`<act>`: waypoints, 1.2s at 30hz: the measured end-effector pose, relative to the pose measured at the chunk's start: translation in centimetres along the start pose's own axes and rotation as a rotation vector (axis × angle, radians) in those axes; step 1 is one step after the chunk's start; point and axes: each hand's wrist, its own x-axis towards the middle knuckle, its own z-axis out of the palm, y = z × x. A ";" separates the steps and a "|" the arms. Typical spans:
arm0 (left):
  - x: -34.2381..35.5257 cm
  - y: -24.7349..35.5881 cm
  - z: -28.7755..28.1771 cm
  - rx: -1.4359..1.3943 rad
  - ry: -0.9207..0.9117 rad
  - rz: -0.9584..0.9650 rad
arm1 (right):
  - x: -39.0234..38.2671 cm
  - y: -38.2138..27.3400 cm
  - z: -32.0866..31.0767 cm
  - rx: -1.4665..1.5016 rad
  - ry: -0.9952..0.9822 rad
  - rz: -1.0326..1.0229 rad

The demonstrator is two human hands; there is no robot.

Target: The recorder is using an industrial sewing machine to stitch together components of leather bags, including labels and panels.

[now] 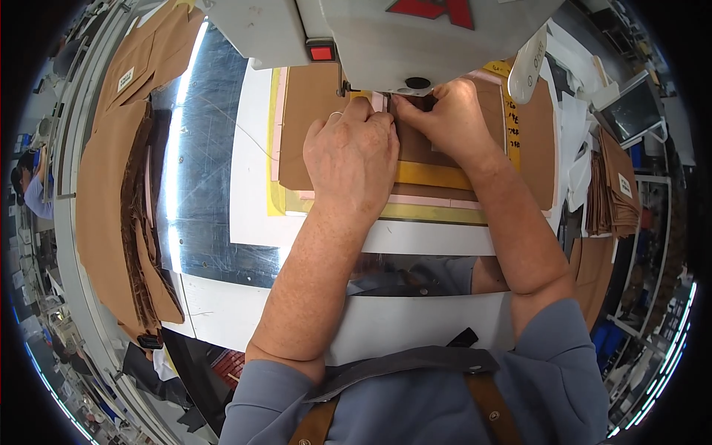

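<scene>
My left hand (pixel 352 159) lies flat, fingers together, pressing on a tan fabric piece (pixel 315 111) laid over a yellow and pink template (pixel 430 194). My right hand (pixel 449 119) presses the same fabric close beside it, fingertips pinched at a small darker brown piece just under the head of the grey sewing machine (pixel 386 37). Both hands meet near the needle area, which the machine head hides.
A shiny metal table top (pixel 208 185) spreads to the left. Stacks of tan fabric pieces (pixel 122 193) hang over its left edge. More tan pieces (pixel 612 185) are piled on the right near a small screen (pixel 630 111). Another person (pixel 33 189) is at the far left.
</scene>
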 end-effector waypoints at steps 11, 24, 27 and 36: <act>0.0 0.0 0.0 -0.007 -0.007 -0.012 | 0.3 -0.1 0.1 -0.069 0.000 -0.028; -0.1 0.0 -0.1 -0.031 0.003 0.012 | 0.2 0.8 0.3 -0.022 0.000 0.016; 0.0 0.0 -0.2 -0.030 0.002 0.013 | 0.2 0.8 0.3 -0.075 -0.013 0.016; 0.0 0.0 -0.2 -0.028 0.008 0.007 | 0.4 1.3 0.1 -0.105 -0.018 0.048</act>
